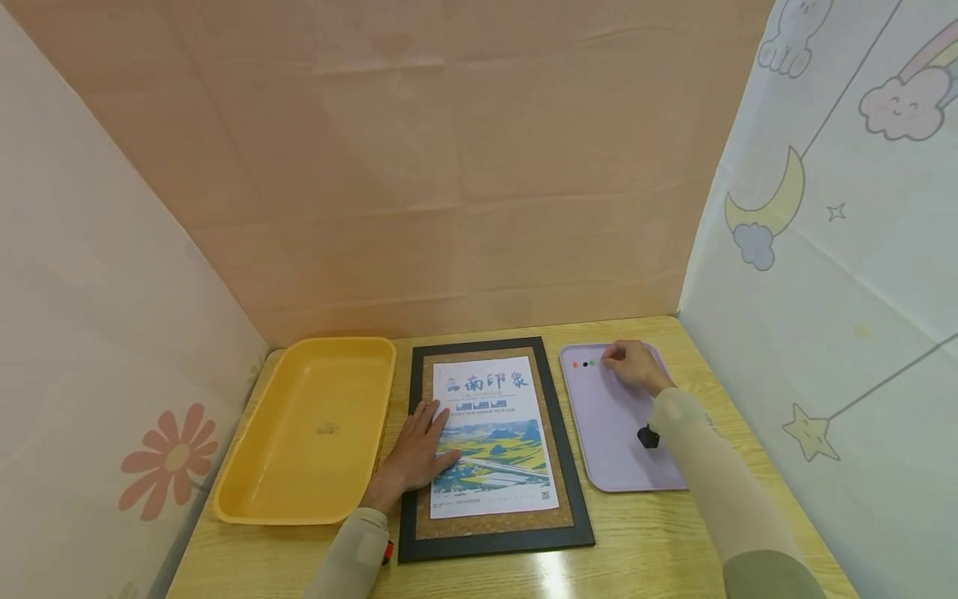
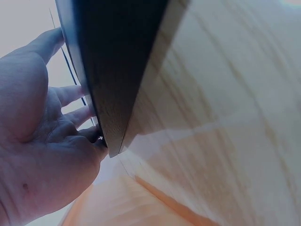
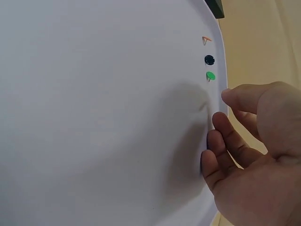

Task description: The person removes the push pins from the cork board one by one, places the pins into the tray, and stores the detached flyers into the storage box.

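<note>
A black-framed cork board [image 1: 497, 545] lies on the table with a printed poster [image 1: 486, 466] on it. My left hand [image 1: 419, 445] rests across the board's left side, fingers spread onto the poster. In the left wrist view, those fingers [image 2: 70, 96] lie along the dark frame edge [image 2: 110, 94]. Over the far edge of the lilac tray [image 1: 606, 449], my right hand [image 1: 632, 364] has thumb and fingertips close together beside a green thumbtack [image 3: 210, 76]. I cannot tell whether it pinches anything. A black thumbtack [image 3: 209, 60] and an orange thumbtack [image 3: 206, 40] lie in line with the green one.
At the left stands a yellow tray [image 1: 299, 474], close beside the board. A small black object [image 1: 648, 437] shows by the right sleeve, over the lilac tray. Fabric panels enclose the wooden table [image 1: 629, 541] at the back and both sides.
</note>
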A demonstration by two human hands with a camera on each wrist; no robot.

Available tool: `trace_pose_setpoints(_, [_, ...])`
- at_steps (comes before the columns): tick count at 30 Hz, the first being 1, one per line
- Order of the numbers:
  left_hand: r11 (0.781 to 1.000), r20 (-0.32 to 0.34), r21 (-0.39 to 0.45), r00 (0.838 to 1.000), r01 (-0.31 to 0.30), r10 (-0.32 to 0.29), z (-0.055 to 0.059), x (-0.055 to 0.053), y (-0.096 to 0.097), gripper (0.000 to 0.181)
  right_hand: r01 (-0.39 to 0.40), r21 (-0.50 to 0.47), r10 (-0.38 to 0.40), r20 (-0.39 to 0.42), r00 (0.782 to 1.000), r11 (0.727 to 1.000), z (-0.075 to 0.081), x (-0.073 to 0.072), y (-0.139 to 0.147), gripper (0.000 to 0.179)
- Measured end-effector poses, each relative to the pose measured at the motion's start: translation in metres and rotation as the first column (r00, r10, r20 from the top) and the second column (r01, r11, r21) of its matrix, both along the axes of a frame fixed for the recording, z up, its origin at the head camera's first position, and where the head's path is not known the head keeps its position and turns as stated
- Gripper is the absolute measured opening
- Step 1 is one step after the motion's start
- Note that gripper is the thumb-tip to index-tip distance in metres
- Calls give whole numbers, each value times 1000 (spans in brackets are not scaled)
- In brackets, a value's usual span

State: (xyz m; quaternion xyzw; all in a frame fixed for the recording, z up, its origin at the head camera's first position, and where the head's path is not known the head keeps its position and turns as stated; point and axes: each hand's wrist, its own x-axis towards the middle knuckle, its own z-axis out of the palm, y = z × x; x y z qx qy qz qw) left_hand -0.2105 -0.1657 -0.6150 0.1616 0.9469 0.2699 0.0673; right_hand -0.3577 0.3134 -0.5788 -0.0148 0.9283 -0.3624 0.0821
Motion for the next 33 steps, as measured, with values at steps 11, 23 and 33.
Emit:
trace_pose_setpoints(11, [1000, -16, 4, 1000, 16, -16, 0, 1, -1, 88, 35, -2, -35, 31, 999, 999, -7, -6, -2, 13])
trace_pose_setpoints(23, [1000, -8, 18, 1000, 7, -6, -4, -1, -1, 88, 14, 7, -14, 17, 1000, 1000, -16, -12, -2, 15])
trace_pose_setpoints(33, [1000, 1, 6, 1000, -4, 4, -2, -1, 0, 88, 14, 23, -15, 11, 1000, 1000, -15, -13, -4, 16])
